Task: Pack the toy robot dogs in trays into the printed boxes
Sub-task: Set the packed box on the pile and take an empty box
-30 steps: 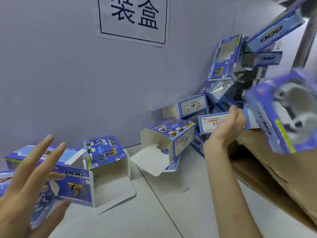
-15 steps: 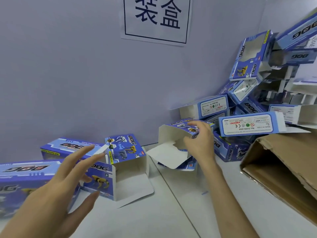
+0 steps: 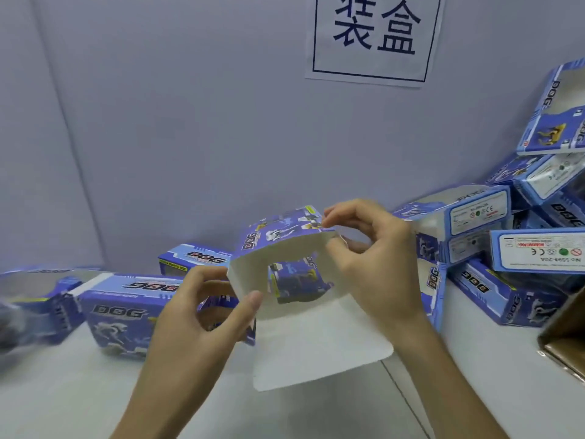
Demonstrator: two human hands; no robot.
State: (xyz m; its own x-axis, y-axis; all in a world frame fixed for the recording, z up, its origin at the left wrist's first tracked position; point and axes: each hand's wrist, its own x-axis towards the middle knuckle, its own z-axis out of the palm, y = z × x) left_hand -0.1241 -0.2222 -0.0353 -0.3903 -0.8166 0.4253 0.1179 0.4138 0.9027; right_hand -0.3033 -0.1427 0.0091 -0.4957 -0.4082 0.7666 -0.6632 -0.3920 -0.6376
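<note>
- Far left of the left hand: a blurred blue cardboard box (image 3: 30, 307) lies on the white table (image 3: 79, 394).
- Just left of the left hand: a blue printed box marked "DOG" (image 3: 118, 315) lies on its side. A second closed blue box (image 3: 194, 258) lies behind it, near the wall.
- Left hand (image 3: 202, 315): fingers curled, thumb (image 3: 251, 301) pressed on the white inner wall of the open blue printed cardboard box (image 3: 281, 245). It pinches that box's lower left edge.
- Between the hands: the open box is held above the table, open end towards the camera. Its long white flap (image 3: 319, 346) hangs down to the table surface.
- Right hand (image 3: 376, 261): fingertips (image 3: 327, 218) pinch the box's upper right corner, with the remaining fingers curled.
- Above the right hand: a white paper sign with dark blue characters (image 3: 373, 36) is fixed to the wall.
- Right of the right hand: a pile of blue printed boxes (image 3: 474, 213) is stacked against the wall, one showing a warning label (image 3: 539, 251).
- Far right: the corner of a brown cardboard carton (image 3: 566, 342).
</note>
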